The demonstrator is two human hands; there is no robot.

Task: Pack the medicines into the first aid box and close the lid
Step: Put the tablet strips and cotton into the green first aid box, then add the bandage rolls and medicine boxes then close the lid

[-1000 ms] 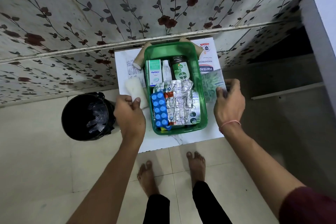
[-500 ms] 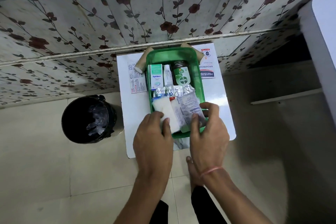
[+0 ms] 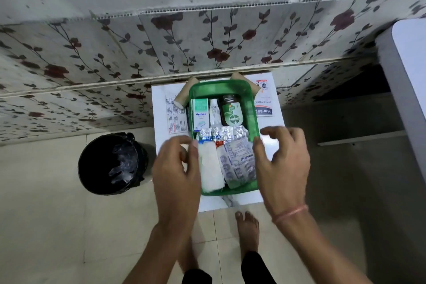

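A green first aid box stands open on a small white table. Inside, at the back, are a white Optibex carton, a small white bottle and a dark Dettol bottle. Nearer me lie a white gauze roll, a clear tablet strip and silver blister strips. My left hand hovers at the box's left side, fingers apart, holding nothing. My right hand hovers at the right rim, fingers spread and empty. No lid is visible.
Two cardboard rolls lean behind the box, with a printed leaflet on its left and a Hansaplast pack on its right. A black bin stands on the floor to the left. A floral wall rises behind; my bare feet are below.
Both hands have let go of the gauze roll and the tablet strip, which now lie in the box, and have drawn apart to its two sides.
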